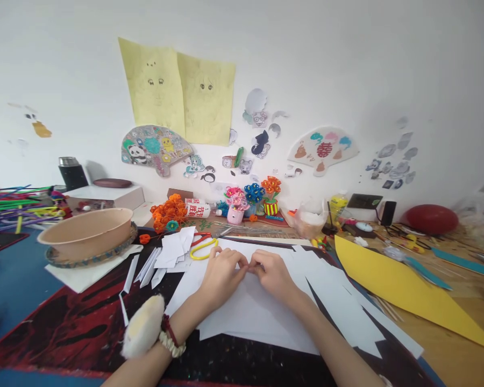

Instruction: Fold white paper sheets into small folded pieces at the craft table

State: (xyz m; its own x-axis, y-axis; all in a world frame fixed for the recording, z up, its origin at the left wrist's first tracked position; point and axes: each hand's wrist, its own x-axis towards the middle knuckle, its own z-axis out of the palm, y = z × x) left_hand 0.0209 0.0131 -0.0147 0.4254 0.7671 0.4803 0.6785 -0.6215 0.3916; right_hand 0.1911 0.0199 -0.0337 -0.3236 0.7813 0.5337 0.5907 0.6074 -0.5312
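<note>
My left hand (225, 273) and my right hand (273, 273) meet fingertip to fingertip over large white paper sheets (262, 317). Both are closed in a pinch, thumbs against curled fingers. Whatever lies between the fingertips is too small or hidden to make out. Just beyond my left hand lies a pair of scissors with yellow and red handles (204, 249). Left of it are small cut paper pieces (174, 248) and folded white paper strips (148, 267). A fluffy white and yellow wrist ornament (144, 327) and a scrunchie (171, 344) are on my left wrist.
A pale oval basin (86, 231) stands at the left, with colourful pipe cleaners (14, 207) behind it. Pipe-cleaner flowers in pots (271, 199) and an orange flower bunch (168, 213) line the wall. Yellow card (403, 293) lies at the right near a computer mouse (363, 227).
</note>
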